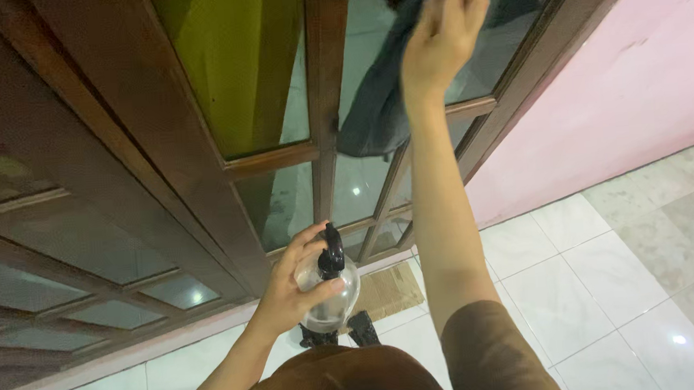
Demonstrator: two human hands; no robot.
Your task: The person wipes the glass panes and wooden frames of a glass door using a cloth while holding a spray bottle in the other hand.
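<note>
Against a wooden-framed glass door (279, 155) | right hand (443, 33) raised high, fingers pressing a dark cloth (381, 95) flat to the pane; cloth looks soft, limp, best bunched in the palm | left hand (296, 284) wrapped around a clear spray bottle (333, 290), likely light, slick plastic, safest held at the neck | white tiled floor (581, 284) below.

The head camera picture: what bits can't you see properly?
- Dark cloth: its top is cut off by the picture's upper edge, and the right hand covers part.
- Clear spray bottle: the left hand hides one side.
- Dark sandals: partly behind the bottle.
- Glass door: reflections blur what's behind.
</note>
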